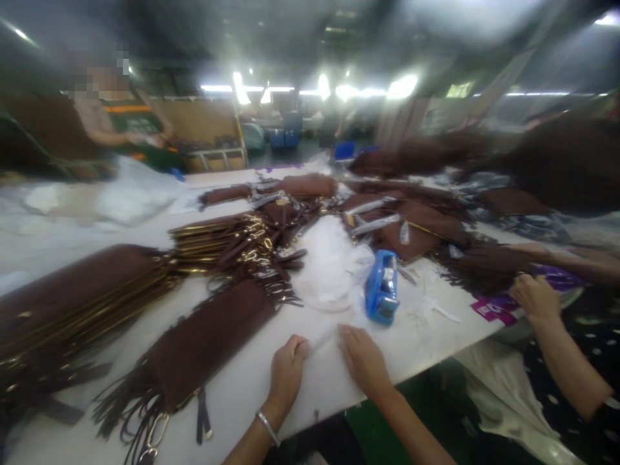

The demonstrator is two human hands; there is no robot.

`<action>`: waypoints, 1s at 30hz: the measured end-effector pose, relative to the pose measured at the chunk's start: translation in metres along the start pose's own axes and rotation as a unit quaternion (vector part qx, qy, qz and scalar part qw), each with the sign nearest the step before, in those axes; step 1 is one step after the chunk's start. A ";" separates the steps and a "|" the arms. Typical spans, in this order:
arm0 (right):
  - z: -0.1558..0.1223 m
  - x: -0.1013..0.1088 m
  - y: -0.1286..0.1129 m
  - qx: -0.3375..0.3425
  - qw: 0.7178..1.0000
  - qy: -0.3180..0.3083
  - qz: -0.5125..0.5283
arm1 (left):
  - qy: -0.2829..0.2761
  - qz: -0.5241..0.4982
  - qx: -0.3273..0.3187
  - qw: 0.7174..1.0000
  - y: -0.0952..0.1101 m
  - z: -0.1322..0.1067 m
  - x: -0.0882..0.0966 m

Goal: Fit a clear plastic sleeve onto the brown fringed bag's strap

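Whitish film in a narrow strip (323, 338) spans the gap between the wearer's left hand (288, 368) and right hand (364, 360). The left thumb and finger are pinched together on its near end. The right fingertips seem clamped on the far end too, though blur softens them; the strip's straight run suggests a pull from both sides, probably to stop it curling.

Outward from the hands, with twelve pointing away from the wearer, a blue tape dispenser (382, 287) stands near at one o'clock, presumably for easy reach. A heap of white padding (325, 261) sits at twelve.

At nine to ten lies a fringed brown bag (213, 336), flat on the white table (271, 413). Beyond it at ten is a gold-edged stack of bags (72, 303), likely layered one way to save room. More brown bags (421, 226) spread at one. Towards two to three, a co-worker's hand (537, 297) rests by a purple packet (494, 310).
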State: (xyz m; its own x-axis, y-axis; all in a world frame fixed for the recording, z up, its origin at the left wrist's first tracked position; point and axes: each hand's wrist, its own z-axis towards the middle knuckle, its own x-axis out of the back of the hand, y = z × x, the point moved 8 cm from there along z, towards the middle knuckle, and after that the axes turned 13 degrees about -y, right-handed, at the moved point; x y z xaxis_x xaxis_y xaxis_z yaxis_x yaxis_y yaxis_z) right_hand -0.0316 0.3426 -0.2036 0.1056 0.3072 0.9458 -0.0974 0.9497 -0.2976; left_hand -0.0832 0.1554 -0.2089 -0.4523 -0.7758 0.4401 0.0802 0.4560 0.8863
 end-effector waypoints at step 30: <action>0.032 0.023 0.018 -0.120 0.934 0.018 0.337 | 0.038 -0.279 0.060 0.958 0.006 0.082 0.002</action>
State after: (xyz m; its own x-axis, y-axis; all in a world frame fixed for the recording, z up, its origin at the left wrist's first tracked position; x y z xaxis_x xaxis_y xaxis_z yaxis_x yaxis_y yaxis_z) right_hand -0.0621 0.3648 -0.1832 0.1346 0.8371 0.5302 0.0693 0.5258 -0.8478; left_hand -0.1564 0.1917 -0.2146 -0.3296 -0.9404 -0.0834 -0.2601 0.0055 0.9656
